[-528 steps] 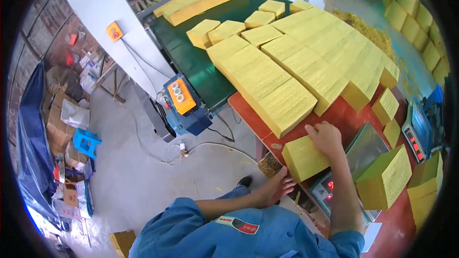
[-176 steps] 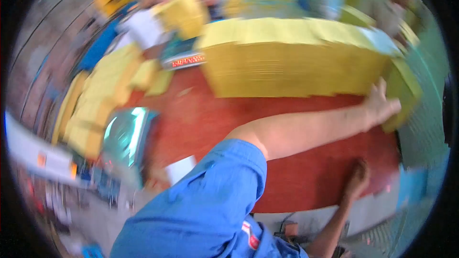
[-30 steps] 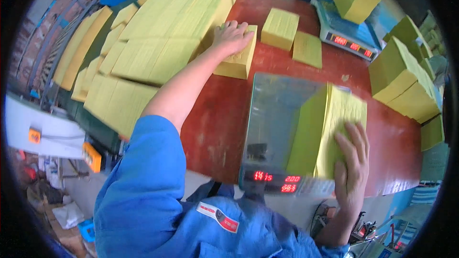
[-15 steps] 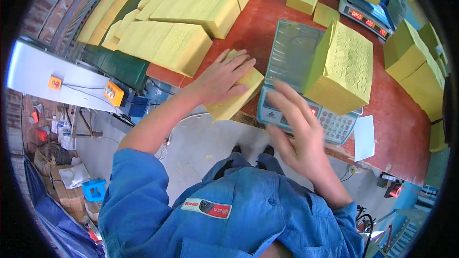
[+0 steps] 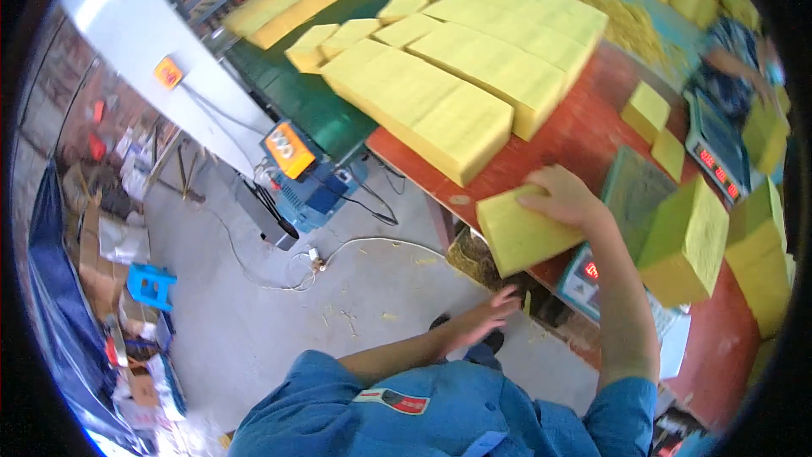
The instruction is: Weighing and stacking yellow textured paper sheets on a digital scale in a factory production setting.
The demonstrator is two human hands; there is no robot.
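My right hand (image 5: 562,195) is closed over the far edge of a small stack of yellow paper (image 5: 529,235) at the front edge of the red table. My left hand (image 5: 486,317) is off the stack, low in front of my body, with fingers apart and nothing in them. Just right of the held stack is a teal digital scale (image 5: 584,283), partly hidden by my right forearm. A tall block of yellow paper (image 5: 689,245) stands on or against its pan (image 5: 639,190).
Long rows of yellow paper blocks (image 5: 423,106) lie on the red table (image 5: 584,110) and a green conveyor belt (image 5: 313,101). A second scale (image 5: 715,152) stands far right, near another person (image 5: 736,63). Left are an orange switch box (image 5: 289,151), a motor (image 5: 317,203) and floor cables (image 5: 309,267).
The view has swung left. My left hand has let go of the small paper stack and dropped toward my body. My right hand has moved from beside the scale onto that stack.
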